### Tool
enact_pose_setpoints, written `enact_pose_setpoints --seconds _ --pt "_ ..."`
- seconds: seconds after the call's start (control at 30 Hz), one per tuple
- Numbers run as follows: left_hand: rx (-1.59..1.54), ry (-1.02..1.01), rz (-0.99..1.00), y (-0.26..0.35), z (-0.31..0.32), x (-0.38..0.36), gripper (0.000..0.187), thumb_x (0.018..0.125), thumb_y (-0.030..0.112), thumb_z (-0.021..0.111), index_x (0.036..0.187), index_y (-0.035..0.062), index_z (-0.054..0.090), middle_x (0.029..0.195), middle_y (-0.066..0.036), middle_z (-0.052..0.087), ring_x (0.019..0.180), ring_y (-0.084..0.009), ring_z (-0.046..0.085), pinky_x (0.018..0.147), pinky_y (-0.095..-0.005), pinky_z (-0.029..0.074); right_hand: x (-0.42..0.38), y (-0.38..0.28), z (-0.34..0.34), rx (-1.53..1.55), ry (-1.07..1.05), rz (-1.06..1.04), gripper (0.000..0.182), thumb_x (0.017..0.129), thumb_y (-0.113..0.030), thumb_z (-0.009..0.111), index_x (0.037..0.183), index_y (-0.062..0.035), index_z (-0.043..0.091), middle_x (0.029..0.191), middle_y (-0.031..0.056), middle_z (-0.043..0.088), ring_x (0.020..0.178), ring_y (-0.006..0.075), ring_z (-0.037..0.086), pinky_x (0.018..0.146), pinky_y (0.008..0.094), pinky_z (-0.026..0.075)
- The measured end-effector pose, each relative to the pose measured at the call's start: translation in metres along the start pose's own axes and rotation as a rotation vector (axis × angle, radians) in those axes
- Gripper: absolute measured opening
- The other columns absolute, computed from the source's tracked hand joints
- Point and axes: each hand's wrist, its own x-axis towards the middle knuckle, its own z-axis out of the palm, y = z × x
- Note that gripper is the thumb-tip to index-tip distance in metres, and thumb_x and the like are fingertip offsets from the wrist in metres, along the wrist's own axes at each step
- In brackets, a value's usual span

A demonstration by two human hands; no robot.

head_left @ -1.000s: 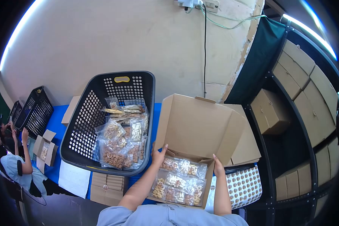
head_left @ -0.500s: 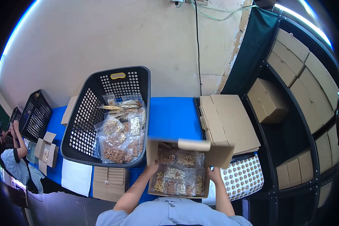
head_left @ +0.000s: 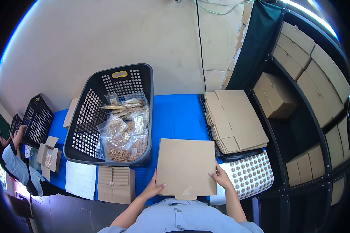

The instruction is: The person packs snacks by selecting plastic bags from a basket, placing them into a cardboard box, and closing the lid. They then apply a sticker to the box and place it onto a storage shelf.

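Note:
A cardboard box (head_left: 187,165) stands on the blue table right before my body, its lid down over the top and a small front tab sticking out toward me. My left hand (head_left: 153,188) grips its left front side, thumb on the lid. On the right side my right hand (head_left: 221,178) holds the box, thumb at the lid's edge. The contents are hidden. Behind and to the left, a black perforated basket (head_left: 76,128) holds clear packets of snacks (head_left: 122,134). Flat cardboard pieces (head_left: 237,120) lie stacked at the back right.
A sheet of round stickers (head_left: 249,174) lies right of the box. A closed carton (head_left: 116,186) and a white cloth (head_left: 80,180) are at the left. Farther left are an open box (head_left: 48,157), another basket (head_left: 38,120) and a co-worker (head_left: 17,165). Shelves with cartons (head_left: 305,169) stand right.
The raised lid has come down over the packets, and the box is now covered. Both my hands have shifted on its sides. The view has tilted slightly.

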Motion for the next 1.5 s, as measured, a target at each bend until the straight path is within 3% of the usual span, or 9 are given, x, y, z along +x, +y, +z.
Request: enact_pose_setpoints --seconds 0.07,0.2,0.47,0.57,0.63,1.13,1.33,1.43,1.5 --pt "0.196 0.114 0.094 -0.007 0.012 0.005 0.093 0.092 0.016 0.061 0.152 0.0050 -0.009 0.158 -0.022 0.011 0.146 -0.0293 0.016 0.117 -0.0363 0.018 0.013 -0.001 0.009 0.041 0.108 -0.063 0.079 0.084 0.005 0.064 0.150 -0.0007 0.022 0.146 0.0200 0.041 0.133 0.0253 0.043 0.109 0.0332 0.036" --pt "0.129 0.168 0.156 -0.014 0.016 0.032 0.090 0.092 0.012 0.060 0.152 0.0056 -0.007 0.157 -0.022 0.014 0.145 -0.0293 0.018 0.116 -0.0364 0.018 0.055 0.021 0.019 0.140 0.263 -0.230 0.067 0.085 0.009 0.059 0.146 0.0039 0.029 0.145 0.0183 0.043 0.132 0.0237 0.044 0.109 0.0325 0.036" --pt "0.224 0.301 0.190 -0.012 -0.005 0.074 0.074 0.096 0.007 0.052 0.154 0.0119 0.006 0.156 -0.018 0.021 0.142 -0.0300 0.026 0.116 -0.0371 0.022 0.049 0.024 0.004 -0.052 0.748 -0.202 0.027 0.097 -0.015 0.053 0.118 0.0004 0.060 0.110 0.0168 0.066 0.099 0.0202 0.065 0.085 0.0297 0.051" --pt "0.228 0.334 0.186 -0.014 -0.002 0.070 0.068 0.098 0.011 0.049 0.154 0.0119 0.009 0.155 -0.018 0.022 0.142 -0.0303 0.025 0.116 -0.0368 0.023 0.033 0.063 -0.030 -0.441 0.915 -0.168 0.022 0.092 -0.009 0.057 0.110 -0.0001 0.066 0.104 0.0219 0.065 0.098 0.0317 0.063 0.085 0.0361 0.050" --pt "0.229 0.343 0.177 -0.012 0.001 0.068 0.066 0.099 0.012 0.047 0.154 0.0118 0.011 0.156 -0.018 0.022 0.142 -0.0300 0.025 0.116 -0.0367 0.022 0.023 0.081 -0.046 -0.750 0.938 -0.157 0.028 0.085 -0.003 0.058 0.112 -0.0004 0.066 0.099 0.0188 0.063 0.100 0.0358 0.057 0.086 0.0421 0.048" --pt "0.178 0.348 0.227 -0.012 0.003 0.068 0.061 0.100 0.011 0.045 0.153 0.0109 0.015 0.155 -0.015 0.024 0.142 -0.0277 0.028 0.115 -0.0353 0.023 0.031 0.108 -0.076 -1.139 0.817 -0.123 0.017 0.084 -0.012 0.064 0.083 0.0030 0.071 0.084 0.0184 0.064 0.082 0.0333 0.062 0.076 0.0421 0.052" --pt "0.199 0.375 0.205 -0.012 0.004 0.066 0.061 0.100 0.015 0.047 0.153 0.0107 0.016 0.154 -0.017 0.026 0.140 -0.0300 0.029 0.115 -0.0370 0.024 0.028 0.089 -0.078 -0.889 0.983 -0.093 0.015 0.081 -0.009 0.063 0.085 0.0038 0.070 0.082 0.0198 0.066 0.078 0.0346 0.063 0.071 0.0421 0.052" --pt "0.311 0.428 0.197 -0.002 0.009 0.059 0.057 0.099 0.017 0.048 0.150 0.0098 0.024 0.150 -0.019 0.030 0.138 -0.0331 0.032 0.114 -0.0386 0.025 0.029 0.080 -0.077 -0.111 1.146 -0.080 0.014 0.083 -0.007 0.066 0.085 0.0063 0.066 0.084 0.0147 0.068 0.065 0.0201 0.066 0.059 0.0338 0.053" --pt "0.414 0.467 0.179 0.009 0.015 0.050 0.054 0.098 0.016 0.049 0.148 0.0092 0.029 0.148 -0.020 0.033 0.136 -0.0346 0.034 0.114 -0.0392 0.026 0.036 0.087 -0.077 -0.023 1.036 -0.050 0.014 0.087 -0.007 0.067 0.090 0.0067 0.065 0.088 0.0134 0.068 0.070 0.0161 0.067 0.058 0.0313 0.055"
